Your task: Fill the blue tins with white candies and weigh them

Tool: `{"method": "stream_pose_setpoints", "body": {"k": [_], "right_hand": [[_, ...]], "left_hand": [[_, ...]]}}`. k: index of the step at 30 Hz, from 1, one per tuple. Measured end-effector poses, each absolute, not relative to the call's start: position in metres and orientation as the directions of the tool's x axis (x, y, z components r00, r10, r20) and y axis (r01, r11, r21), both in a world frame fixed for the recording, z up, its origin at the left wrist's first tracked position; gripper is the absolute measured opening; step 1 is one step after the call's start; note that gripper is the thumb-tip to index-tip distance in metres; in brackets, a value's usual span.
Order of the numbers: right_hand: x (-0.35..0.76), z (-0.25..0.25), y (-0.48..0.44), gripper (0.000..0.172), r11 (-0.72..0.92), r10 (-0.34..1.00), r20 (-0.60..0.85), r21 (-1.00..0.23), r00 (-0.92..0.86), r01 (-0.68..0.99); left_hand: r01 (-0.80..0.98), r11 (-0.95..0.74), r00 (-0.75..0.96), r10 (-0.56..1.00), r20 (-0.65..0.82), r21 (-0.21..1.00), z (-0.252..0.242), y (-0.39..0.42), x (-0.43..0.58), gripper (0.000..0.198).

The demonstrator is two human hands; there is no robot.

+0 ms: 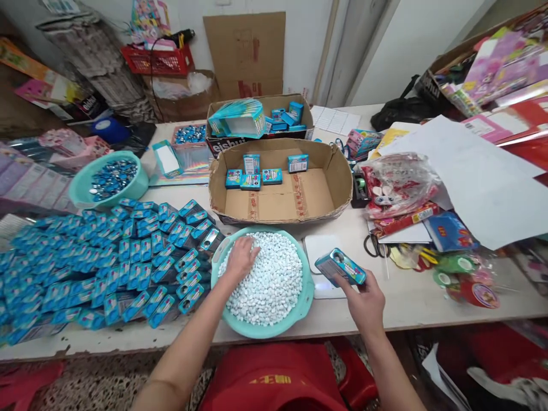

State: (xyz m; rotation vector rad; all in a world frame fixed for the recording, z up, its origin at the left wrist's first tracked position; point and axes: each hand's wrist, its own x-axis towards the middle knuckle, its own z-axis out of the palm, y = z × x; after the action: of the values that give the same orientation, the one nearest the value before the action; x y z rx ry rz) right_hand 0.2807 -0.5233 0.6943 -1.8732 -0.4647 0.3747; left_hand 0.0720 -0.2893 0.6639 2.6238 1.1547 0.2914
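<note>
Right fingers (pixel 362 285) clamp blue box (pixel 340 266); left fingers (pixel 247 251) curled around pellets (pixel 270 288) in basin (pixel 309 292).

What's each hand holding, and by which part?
Right hand holds the small blue box by its right end. Left hand is in the white pellets; grip unclear.

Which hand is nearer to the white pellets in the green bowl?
Left. The left hand lies on the white pellets; the right hand is beside the bowl, holding a small blue box.

A small packing workshop: a table (pixel 428 297) heaped with blue boxes (pixel 98 268), cartons (pixel 278 194) and packaging.
</note>
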Motion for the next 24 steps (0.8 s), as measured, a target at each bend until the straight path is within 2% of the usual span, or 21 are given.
{"method": "stream_pose_setpoints", "body": {"k": [4,8,10,12,14,16,18,20,22,24], "right_hand": [[0.272,0.7,-0.514,0.037,-0.265,0.571,0.027,-0.94,0.82,0.216],[0.263,0.703,-0.505,0.032,-0.213,0.636,0.127,-0.919,0.761,0.331],[0.259,0.706,-0.502,0.028,-0.19,0.661,0.159,-0.91,0.733,0.369],[0.255,0.71,-0.5,0.026,-0.165,0.682,0.179,-0.907,0.709,0.388],[0.253,0.712,-0.499,0.027,-0.147,0.696,0.193,-0.905,0.692,0.4],[0.256,0.709,-0.499,0.028,-0.151,0.684,0.184,-0.911,0.706,0.384],[0.264,0.696,-0.5,0.034,-0.18,0.625,0.124,-0.938,0.77,0.297],[0.279,0.676,-0.499,0.042,-0.211,0.528,0.033,-0.963,0.848,0.169],[0.297,0.652,-0.497,0.048,-0.236,0.445,-0.034,-0.969,0.895,0.08],[0.313,0.63,-0.495,0.05,-0.257,0.41,-0.065,-0.965,0.91,0.047]], "left_hand": [[0.751,-0.606,0.646,0.756,-0.104,0.261,0.656,-0.304,0.093,0.034],[0.773,-0.565,0.627,0.751,-0.209,0.29,0.662,-0.317,0.098,0.032],[0.77,-0.508,0.604,0.776,-0.184,0.385,0.665,-0.32,0.099,0.025],[0.745,-0.374,0.519,0.845,-0.127,0.553,0.667,-0.321,0.099,0.021],[0.631,-0.125,0.366,0.918,-0.152,0.765,0.669,-0.32,0.098,0.023],[0.377,0.215,0.237,0.918,-0.319,0.901,0.673,-0.317,0.097,0.027],[0.055,0.515,0.234,0.826,-0.512,0.856,0.678,-0.314,0.094,0.024],[-0.166,0.676,0.298,0.729,-0.617,0.718,0.683,-0.31,0.091,0.02],[-0.253,0.732,0.347,0.679,-0.646,0.633,0.687,-0.307,0.09,0.019],[-0.277,0.747,0.375,0.663,-0.647,0.604,0.691,-0.306,0.091,0.02]]}}
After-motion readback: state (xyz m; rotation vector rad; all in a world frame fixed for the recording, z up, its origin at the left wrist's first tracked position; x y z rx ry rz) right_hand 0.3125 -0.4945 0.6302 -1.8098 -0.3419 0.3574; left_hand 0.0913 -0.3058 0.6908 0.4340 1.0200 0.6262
